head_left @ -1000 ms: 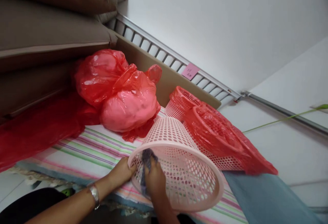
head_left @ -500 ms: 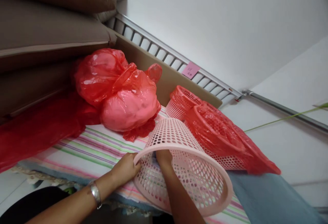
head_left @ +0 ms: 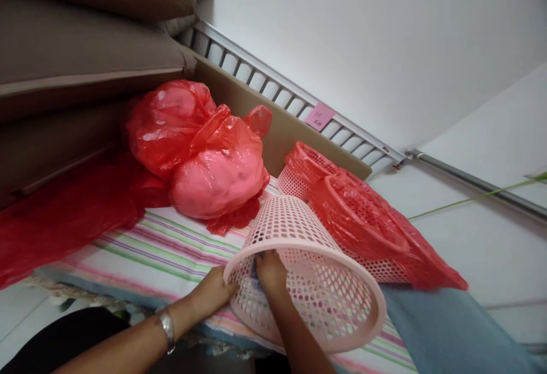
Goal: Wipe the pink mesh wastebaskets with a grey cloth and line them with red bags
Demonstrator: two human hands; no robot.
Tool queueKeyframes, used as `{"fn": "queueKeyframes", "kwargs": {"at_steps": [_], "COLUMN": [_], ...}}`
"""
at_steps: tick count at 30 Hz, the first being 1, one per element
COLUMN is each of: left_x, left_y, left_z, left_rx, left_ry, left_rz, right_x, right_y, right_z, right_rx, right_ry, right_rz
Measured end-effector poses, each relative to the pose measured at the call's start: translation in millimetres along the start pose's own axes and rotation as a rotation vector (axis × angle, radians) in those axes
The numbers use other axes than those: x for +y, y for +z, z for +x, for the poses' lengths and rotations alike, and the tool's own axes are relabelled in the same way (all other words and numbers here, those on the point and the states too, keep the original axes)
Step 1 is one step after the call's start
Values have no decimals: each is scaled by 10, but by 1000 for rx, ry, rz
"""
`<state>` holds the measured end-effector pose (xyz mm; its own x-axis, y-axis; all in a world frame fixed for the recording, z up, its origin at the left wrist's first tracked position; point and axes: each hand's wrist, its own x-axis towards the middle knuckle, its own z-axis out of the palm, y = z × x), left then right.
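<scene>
A pale pink perforated plastic wastebasket (head_left: 299, 223) lies on its side, its wide mouth facing me. My left hand (head_left: 216, 293) grips the left edge of its rim, fingers closed; a silver bracelet circles that wrist. Reaching through the mouth, my right hand (head_left: 271, 274) presses against the inside wall with curled fingers. Something small, dark and bluish shows beside those fingers, too hidden to name. Right behind the basket lie more pink baskets (head_left: 294, 183), partly covered with red plastic bags (head_left: 363, 214).
Tied red plastic bags (head_left: 217, 169) full of pink contents sit at the back left on a striped sheet (head_left: 171, 243). Another red bag (head_left: 81, 214) spreads along the left. Stacked brown cushions (head_left: 85, 43), a metal rail (head_left: 265, 86) and a pink note (head_left: 320, 116) stand behind.
My right hand has shifted slightly up along the inside wall, and more of its fingers shows. The basket's mouth has tipped up a little. My left hand keeps its hold on the rim.
</scene>
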<state>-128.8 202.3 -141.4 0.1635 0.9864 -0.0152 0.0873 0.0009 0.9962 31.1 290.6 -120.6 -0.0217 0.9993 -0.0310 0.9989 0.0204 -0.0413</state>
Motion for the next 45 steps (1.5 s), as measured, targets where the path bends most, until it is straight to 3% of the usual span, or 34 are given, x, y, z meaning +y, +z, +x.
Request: {"fn": "queueKeyframes", "kwargs": {"at_steps": [6,9,12,20,23,27,32,40,43,45], "left_x": [36,74,136,283,253,171,103,101,94,89], "left_y": [13,33,34,-57,-79,-100,-102,-93,-82,-72], "left_z": [-15,-25,-19,11,47,88,78,29,26,21], "left_rx": [8,24,44,35,49,58,86,89,91,95], "left_ry": [14,29,31,28,10,5,18,70,79,74], "left_rz": [11,56,129,254,234,213,208,207,221,219], "right_x": [135,177,150,86,82,62,26,127,200,221], "right_y": [158,148,60,-72,-40,-32,-10,233,273,252], "right_z": [-1020,-1148,-879,369,585,624,227,-1132,-1315,-1239], "right_rx": [-57,-68,-56,-20,-19,-25,13,-9,-17,-22], "right_ry": [-171,-172,-113,58,88,66,-18,-223,-293,-288], "right_rz": [-35,-39,-47,41,42,20,-50,-89,-65,-80]}}
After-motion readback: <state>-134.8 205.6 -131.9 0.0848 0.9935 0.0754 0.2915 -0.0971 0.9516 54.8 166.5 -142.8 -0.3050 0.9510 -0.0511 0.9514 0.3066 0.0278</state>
